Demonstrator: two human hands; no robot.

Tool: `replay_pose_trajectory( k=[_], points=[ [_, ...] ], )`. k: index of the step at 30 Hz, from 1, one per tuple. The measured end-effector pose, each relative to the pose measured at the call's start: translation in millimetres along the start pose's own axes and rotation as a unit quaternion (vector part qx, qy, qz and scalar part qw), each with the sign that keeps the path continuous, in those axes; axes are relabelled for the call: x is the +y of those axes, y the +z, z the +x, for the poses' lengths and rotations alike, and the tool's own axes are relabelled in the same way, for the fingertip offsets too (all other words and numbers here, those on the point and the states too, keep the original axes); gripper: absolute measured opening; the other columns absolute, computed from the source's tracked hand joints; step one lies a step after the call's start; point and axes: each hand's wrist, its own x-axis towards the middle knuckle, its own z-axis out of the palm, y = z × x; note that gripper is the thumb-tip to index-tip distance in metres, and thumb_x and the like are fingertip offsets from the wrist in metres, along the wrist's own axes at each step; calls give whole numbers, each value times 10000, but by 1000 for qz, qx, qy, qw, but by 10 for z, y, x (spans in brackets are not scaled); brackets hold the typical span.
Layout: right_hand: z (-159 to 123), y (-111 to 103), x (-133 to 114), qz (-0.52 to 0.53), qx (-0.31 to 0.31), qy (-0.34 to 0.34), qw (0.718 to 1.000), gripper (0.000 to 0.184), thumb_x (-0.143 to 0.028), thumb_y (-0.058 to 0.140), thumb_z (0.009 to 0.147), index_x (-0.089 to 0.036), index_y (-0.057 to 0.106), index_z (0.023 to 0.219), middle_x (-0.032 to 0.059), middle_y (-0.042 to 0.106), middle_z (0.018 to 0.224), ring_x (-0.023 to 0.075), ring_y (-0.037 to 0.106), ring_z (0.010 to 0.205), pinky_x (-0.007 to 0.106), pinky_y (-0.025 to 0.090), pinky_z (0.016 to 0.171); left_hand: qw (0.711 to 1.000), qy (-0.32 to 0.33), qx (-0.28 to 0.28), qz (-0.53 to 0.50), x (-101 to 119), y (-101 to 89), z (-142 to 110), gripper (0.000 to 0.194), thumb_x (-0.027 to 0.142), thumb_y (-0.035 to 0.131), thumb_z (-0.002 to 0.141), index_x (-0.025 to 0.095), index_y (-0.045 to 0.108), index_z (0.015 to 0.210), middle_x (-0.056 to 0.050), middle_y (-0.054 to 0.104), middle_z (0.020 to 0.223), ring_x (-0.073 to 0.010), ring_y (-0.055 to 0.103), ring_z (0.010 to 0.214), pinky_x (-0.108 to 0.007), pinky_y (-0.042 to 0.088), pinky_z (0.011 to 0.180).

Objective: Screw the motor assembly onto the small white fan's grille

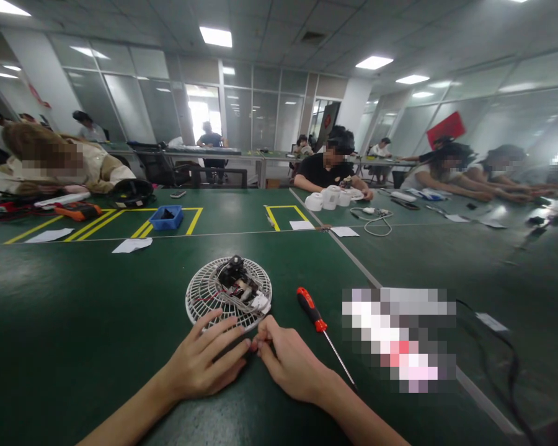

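A round white fan grille [199, 290] lies flat on the green table in front of me. On it rests a fan motor assembly [236, 272] with a black motor, loose wires and a white part at the right. My left hand [209, 359] reaches over the grille's near edge, its fingers spread and holding nothing visible. Close to its fingertips, my right hand [291, 359] is closed in a pinch by the grille's lower right edge. Whatever may be between those fingers is hidden. A red and black screwdriver [312, 310] lies to the right of my right hand.
A blurred-out object [395, 341] is right of the screwdriver, near a black cable [511, 353]. Farther back are a blue bin [166, 218], paper sheets [132, 245], white housings [330, 198] and a coiled cable [376, 223]. Several people sit around the tables.
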Motion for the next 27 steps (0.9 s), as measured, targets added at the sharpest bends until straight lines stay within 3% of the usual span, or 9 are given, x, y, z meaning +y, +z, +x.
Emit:
replay_pose_trajectory(
  k=[7, 10, 16, 23, 27],
  points=[
    [-4, 117, -35, 25, 16, -5, 1000, 152, -114, 445, 945, -252, 417, 1001, 16, 608, 885, 198, 619, 796, 301, 433, 758, 1000, 24, 1, 7, -5, -4, 60, 181, 145, 684, 923, 145, 723, 1100, -57, 775, 1032, -210, 699, 1031, -421, 578, 980],
    [1, 157, -33, 41, 11, -17, 999, 152, -112, 442, 948, -252, 422, 1005, 19, 611, 890, 200, 624, 808, 303, 448, 770, 999, 37, 7, -7, -14, -16, 69, 135, 102, 619, 951, 124, 728, 1026, -65, 775, 998, -218, 700, 991, -429, 585, 946],
    [9, 205, -7, 56, 12, -34, 998, 151, -106, 428, 956, -248, 435, 1008, 20, 618, 887, 196, 627, 808, 297, 460, 781, 999, 36, -14, -23, -33, -28, 45, 233, 89, 506, 994, 92, 732, 1053, -103, 766, 992, -231, 690, 971, -426, 595, 889],
    [6, 232, 0, 54, 21, -29, 998, 156, -102, 436, 952, -243, 453, 1017, 30, 625, 906, 196, 642, 826, 294, 464, 783, 999, 30, -10, -21, -38, 25, -21, 231, 101, 501, 999, 92, 726, 1052, -109, 767, 996, -237, 695, 978, -427, 590, 903],
    [5, 225, -25, 50, 29, -31, 998, 148, -114, 470, 937, -249, 453, 994, 12, 621, 876, 186, 627, 784, 288, 456, 754, 999, 12, -2, -30, -24, 54, -36, 138, 93, 592, 955, 76, 701, 1038, -113, 761, 978, -232, 701, 974, -418, 591, 918]
  ],
)
